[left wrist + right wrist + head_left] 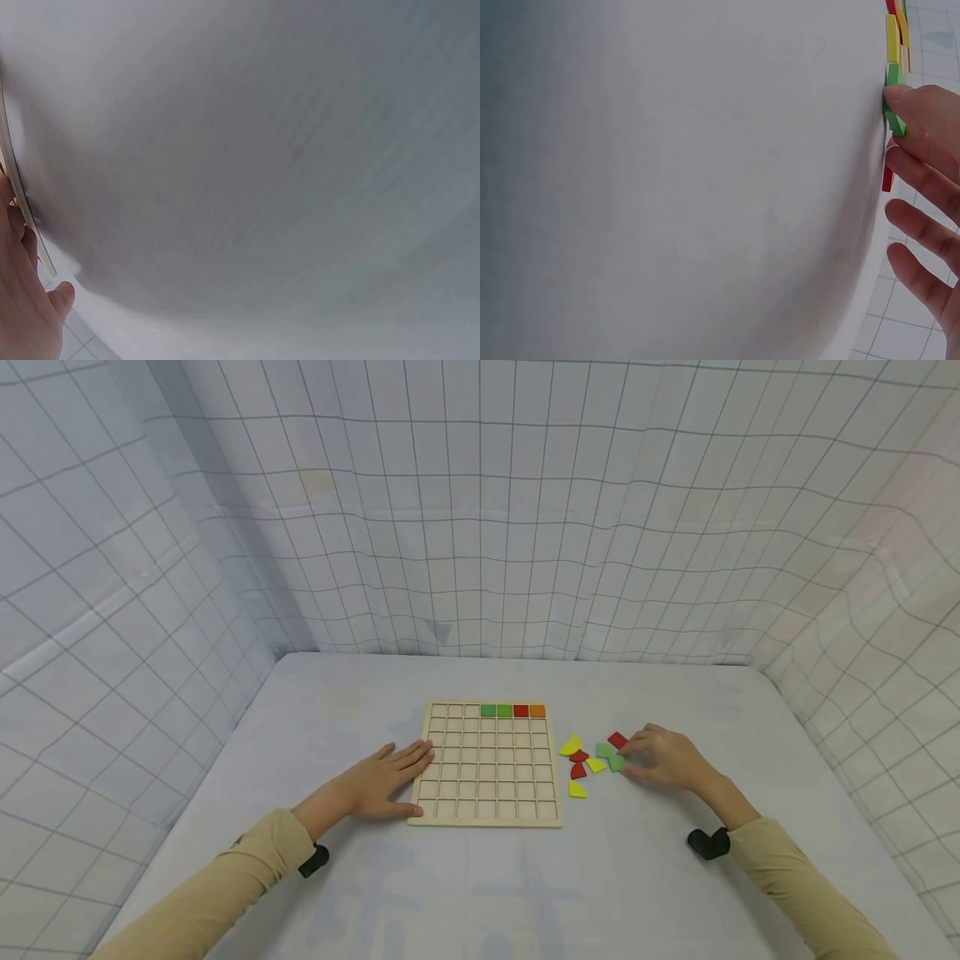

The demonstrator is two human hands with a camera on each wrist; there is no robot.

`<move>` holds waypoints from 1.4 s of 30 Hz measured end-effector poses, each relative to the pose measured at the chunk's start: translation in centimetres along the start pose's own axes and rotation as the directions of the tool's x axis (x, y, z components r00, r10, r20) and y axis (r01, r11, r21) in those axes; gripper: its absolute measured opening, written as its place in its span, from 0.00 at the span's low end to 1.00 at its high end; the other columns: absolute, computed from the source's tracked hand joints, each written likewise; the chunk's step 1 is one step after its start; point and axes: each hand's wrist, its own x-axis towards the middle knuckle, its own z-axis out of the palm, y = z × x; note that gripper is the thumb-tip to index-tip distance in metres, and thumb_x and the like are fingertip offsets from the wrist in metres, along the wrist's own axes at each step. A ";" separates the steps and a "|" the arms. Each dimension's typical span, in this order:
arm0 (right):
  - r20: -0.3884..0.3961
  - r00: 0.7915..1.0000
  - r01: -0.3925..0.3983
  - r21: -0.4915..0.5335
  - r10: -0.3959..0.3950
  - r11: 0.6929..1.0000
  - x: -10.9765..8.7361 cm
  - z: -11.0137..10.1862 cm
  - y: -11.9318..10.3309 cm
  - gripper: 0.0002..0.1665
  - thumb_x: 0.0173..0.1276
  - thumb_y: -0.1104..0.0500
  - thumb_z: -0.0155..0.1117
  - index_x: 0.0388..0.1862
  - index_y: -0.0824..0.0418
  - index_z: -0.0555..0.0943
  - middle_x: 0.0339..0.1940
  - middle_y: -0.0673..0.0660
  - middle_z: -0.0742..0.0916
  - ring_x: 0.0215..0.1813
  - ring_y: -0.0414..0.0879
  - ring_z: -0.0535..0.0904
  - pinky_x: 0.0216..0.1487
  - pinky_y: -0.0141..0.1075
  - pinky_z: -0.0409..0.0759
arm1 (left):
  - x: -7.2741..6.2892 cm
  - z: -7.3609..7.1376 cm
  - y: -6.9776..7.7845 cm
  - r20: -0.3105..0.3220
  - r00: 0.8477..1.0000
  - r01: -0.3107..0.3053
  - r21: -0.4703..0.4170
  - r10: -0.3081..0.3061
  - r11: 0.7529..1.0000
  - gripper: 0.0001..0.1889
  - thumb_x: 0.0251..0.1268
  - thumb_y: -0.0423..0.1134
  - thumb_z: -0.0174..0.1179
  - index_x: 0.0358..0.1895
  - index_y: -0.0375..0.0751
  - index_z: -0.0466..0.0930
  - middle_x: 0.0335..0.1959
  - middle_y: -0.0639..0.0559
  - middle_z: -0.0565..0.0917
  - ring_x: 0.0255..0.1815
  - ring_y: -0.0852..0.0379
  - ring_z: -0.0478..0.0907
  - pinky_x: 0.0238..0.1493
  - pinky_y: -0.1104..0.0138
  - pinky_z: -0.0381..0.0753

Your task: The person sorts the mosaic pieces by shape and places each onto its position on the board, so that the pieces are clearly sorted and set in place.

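Observation:
A square wooden grid board (487, 821) lies on the table, with two green, one red and one orange square tile in its far row at the right. My left hand (384, 783) rests flat at the board's left edge, fingers spread and touching the rim; the left wrist view shows only part of this hand (26, 277). Right of the board, my right hand (666, 758) is at a green piece (616, 763), thumb and fingers apart. In the right wrist view, the thumb (898, 92) touches green pieces (893, 73), and the index fingertip is beside a red piece (887, 178).
Loose yellow (577, 790), red (578, 771) and green (603, 749) pieces lie between the board and my right hand, some overlapping. A white cloth (525, 893) covers the table. Grid-patterned curtains (487, 527) hang behind and at both sides.

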 end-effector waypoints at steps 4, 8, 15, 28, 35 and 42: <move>-0.007 1.000 0.000 -0.014 0.000 1.000 0.0 -0.1 0.0 0.12 0.53 0.52 0.75 0.38 0.51 0.89 0.35 0.45 0.87 0.39 0.41 0.78 0.38 0.37 0.82 | 0.1 0.1 -0.1 0.003 1.000 0.003 0.000 -0.003 1.000 0.48 0.65 0.69 0.46 0.77 0.39 0.46 0.79 0.44 0.46 0.80 0.46 0.44 0.74 0.41 0.49; -0.017 1.000 -0.012 -0.022 0.012 1.000 0.0 -0.2 -0.2 0.13 0.53 0.52 0.75 0.38 0.52 0.88 0.35 0.46 0.87 0.39 0.42 0.78 0.37 0.37 0.82 | 0.2 0.3 -0.2 0.010 1.000 0.011 0.002 -0.011 1.000 0.49 0.64 0.70 0.45 0.77 0.41 0.45 0.80 0.46 0.45 0.80 0.48 0.43 0.74 0.43 0.48; -0.078 0.997 -0.013 -0.024 0.011 1.000 0.7 -0.5 -1.2 0.14 0.51 0.53 0.77 0.38 0.55 0.88 0.35 0.49 0.88 0.38 0.44 0.78 0.36 0.38 0.82 | 0.2 0.3 -0.2 0.009 1.000 0.012 -0.001 -0.012 1.000 0.49 0.64 0.71 0.45 0.78 0.41 0.44 0.80 0.46 0.44 0.80 0.48 0.42 0.75 0.43 0.47; -0.162 0.987 -0.014 -0.037 0.008 0.999 2.7 -0.7 -3.6 0.16 0.50 0.51 0.77 0.36 0.57 0.88 0.32 0.50 0.88 0.34 0.42 0.76 0.31 0.33 0.78 | 0.0 0.0 0.2 0.014 1.000 0.015 -0.005 -0.015 1.000 0.49 0.64 0.70 0.46 0.77 0.40 0.44 0.80 0.46 0.45 0.80 0.47 0.43 0.74 0.42 0.48; -0.143 0.989 -0.040 -0.023 0.036 0.999 4.5 -0.4 -4.6 0.17 0.52 0.48 0.76 0.36 0.56 0.88 0.33 0.51 0.89 0.35 0.43 0.76 0.28 0.30 0.74 | -0.1 -0.1 0.2 0.010 1.000 0.011 0.001 -0.011 1.000 0.48 0.64 0.70 0.46 0.77 0.40 0.45 0.80 0.46 0.45 0.80 0.47 0.44 0.74 0.42 0.48; -0.115 0.992 -0.049 -0.013 0.047 0.999 6.2 0.1 -5.4 0.15 0.53 0.49 0.74 0.36 0.57 0.89 0.35 0.51 0.89 0.37 0.45 0.79 0.33 0.34 0.81 | -0.3 -0.1 0.2 -0.026 0.999 -0.018 -0.012 0.017 1.000 0.47 0.65 0.67 0.49 0.76 0.37 0.48 0.79 0.42 0.49 0.79 0.44 0.47 0.72 0.40 0.51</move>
